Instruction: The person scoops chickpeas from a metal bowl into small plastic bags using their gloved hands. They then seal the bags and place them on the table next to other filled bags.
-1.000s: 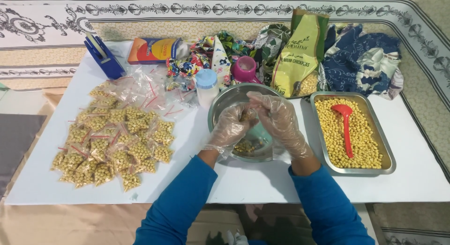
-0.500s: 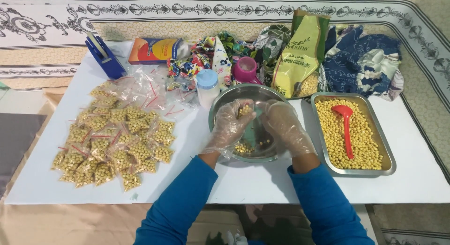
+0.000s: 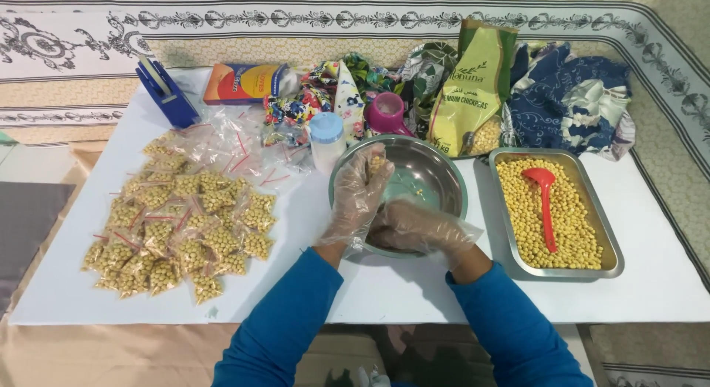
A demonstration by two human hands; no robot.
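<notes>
- Head view: my left hand (image 3: 360, 194) has lifted, pinching a small bag of chickpeas (image 3: 377, 163) over the steel bowl (image 3: 436, 172).
- Right hand (image 3: 418, 228) has dropped low inside, fingers curled; grip unclear.
- Filling continues.

— Where are the hands?

— Both sit near the middle of the frame, each in a thin clear glove, with blue sleeves rising from the bottom edge.

— And the left hand (image 3: 360, 191)?

— It is raised, fingers curled together and pointing toward the top.

— The right hand (image 3: 416, 226)?

— It lies lower, palm down, fingers loosely bent and pointing left, just beside the left wrist.
</notes>
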